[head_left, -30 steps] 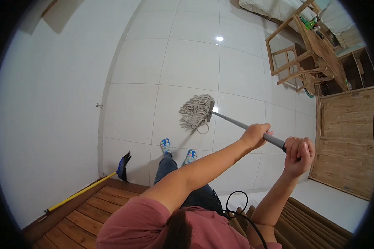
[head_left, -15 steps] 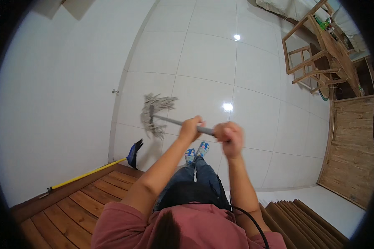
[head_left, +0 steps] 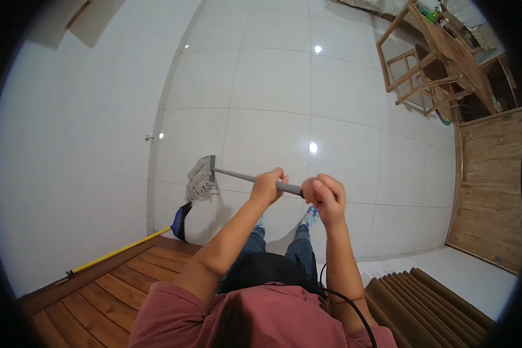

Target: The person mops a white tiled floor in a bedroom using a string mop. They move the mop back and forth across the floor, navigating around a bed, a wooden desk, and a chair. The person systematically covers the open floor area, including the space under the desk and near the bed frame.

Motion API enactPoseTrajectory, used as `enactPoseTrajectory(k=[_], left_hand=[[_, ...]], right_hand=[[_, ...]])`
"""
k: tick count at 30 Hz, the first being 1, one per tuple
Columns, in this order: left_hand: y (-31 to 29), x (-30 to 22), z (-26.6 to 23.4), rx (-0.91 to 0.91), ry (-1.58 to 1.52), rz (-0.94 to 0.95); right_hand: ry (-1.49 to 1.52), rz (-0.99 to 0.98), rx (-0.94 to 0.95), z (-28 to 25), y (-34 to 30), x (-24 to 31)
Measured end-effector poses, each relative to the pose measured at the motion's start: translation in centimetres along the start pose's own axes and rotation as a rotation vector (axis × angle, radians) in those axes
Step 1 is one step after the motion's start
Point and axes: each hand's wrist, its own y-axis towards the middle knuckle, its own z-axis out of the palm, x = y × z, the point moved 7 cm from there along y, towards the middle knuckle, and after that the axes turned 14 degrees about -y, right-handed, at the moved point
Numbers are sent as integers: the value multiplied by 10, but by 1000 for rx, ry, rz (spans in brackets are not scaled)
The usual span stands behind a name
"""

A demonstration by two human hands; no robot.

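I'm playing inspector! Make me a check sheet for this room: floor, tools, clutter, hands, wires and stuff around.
Surface: shiny white floor tiles, lights reflecting.
Tools: string mop with a grey handle.
Clutter: yellow-handled broom lying by the wall, blue head near the mop strands.
Hands: left hand and right hand grip the handle; left is nearer the strands.
Cables: black cable beside the right arm.
Surroundings: white wall left, wooden table upper right.

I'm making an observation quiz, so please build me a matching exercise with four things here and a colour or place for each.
1. string mop head
2. broom handle
3. T-shirt
4. right hand

A. dusty pink
B. at the upper end of the mop handle
C. yellow
D. pale grey

Pairs: 1-D, 2-C, 3-A, 4-B.
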Motion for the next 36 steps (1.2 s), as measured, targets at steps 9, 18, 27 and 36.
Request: enactPoseTrajectory(k=[9, 18, 27, 36], left_hand=[[13, -178, 212, 381, -321, 323], [12, -219, 285, 452, -305, 351], [53, -133, 182, 172, -221, 283], [156, -24, 96, -92, -21, 97]], right_hand=[[-202, -85, -364, -205, -76, 120], [-225, -144, -525, -277, -115, 108], [-257, -378, -67, -189, -45, 64], [-183, -203, 61, -138, 91, -50]])
